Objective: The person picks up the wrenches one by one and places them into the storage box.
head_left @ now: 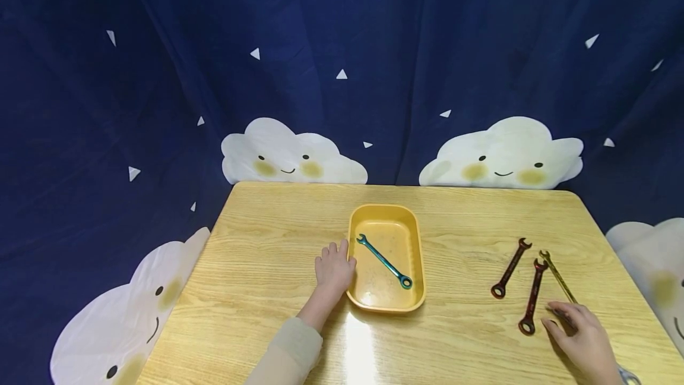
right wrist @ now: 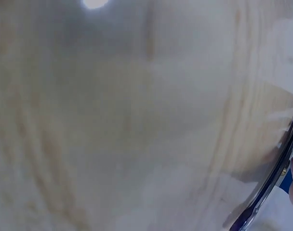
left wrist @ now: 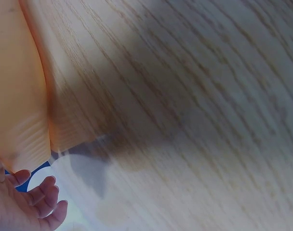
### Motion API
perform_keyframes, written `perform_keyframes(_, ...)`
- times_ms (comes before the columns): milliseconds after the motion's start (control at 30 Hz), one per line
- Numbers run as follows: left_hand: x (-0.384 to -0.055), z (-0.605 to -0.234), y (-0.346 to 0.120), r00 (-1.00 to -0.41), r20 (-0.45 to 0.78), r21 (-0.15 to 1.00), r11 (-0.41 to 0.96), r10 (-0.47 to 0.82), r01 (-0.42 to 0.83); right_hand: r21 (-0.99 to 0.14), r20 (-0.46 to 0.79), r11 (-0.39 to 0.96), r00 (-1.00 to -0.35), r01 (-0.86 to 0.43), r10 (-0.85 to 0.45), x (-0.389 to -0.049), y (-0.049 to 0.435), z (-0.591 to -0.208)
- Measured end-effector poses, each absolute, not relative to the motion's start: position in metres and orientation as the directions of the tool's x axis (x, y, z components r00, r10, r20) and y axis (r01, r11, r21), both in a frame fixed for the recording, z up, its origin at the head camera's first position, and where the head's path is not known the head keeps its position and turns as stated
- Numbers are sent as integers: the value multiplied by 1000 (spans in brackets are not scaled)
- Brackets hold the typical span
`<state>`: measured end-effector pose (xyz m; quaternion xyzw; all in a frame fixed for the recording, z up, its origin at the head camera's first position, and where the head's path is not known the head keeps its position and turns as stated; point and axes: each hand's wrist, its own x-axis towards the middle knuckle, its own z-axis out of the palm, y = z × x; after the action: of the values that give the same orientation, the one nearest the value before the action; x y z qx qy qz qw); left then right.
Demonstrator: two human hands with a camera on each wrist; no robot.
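Note:
My left hand (head_left: 335, 267) is at the left rim of a yellow plastic tray (head_left: 386, 309), its thumb over the edge and its index finger along the outer wall. A teal combination wrench (head_left: 383, 260) lies in the tray. At the right, my right hand (head_left: 585, 340) is over a dark wrench (right wrist: 272, 185), thumb and index finger apart around its near part; the hand covers most of it in the head view. Just left of that hand lie a dark red wrench (head_left: 532, 299) and another dark red wrench (head_left: 511, 269). A gold wrench (head_left: 558, 275) runs partly under the fingers.
The wooden table (head_left: 262, 236) carries the tray near its middle and the loose wrenches toward its right side. A silvery ring end (head_left: 629, 375) shows beside the right wrist. Behind hangs a dark blue curtain (head_left: 342, 16) with white clouds and triangles.

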<state>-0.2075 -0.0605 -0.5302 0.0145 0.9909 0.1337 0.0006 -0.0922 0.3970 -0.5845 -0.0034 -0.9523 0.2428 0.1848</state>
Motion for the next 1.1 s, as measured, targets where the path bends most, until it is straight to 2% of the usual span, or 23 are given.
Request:
perform_keyframes(200,-207,-532,-61,-1000,6,268,963,27,27,-450,326,890,-941,-69,92,-88,397,-584)
perform_keyframes(600,-208,-533,-61,-1000,-6,266,964,29,26,-450,220,892,-963,40,154,-81,398,-586)
perform_keyframes(867,-208,-533,-61,-999,-18,263,964,30,24,-445,263,895,-950,36,169,-79,396,-589)
perform_keyframes(1100,-208,-532,-61,-999,-20,265,964,32,26,-451,233,890,-954,66,189,-78,394,-588)
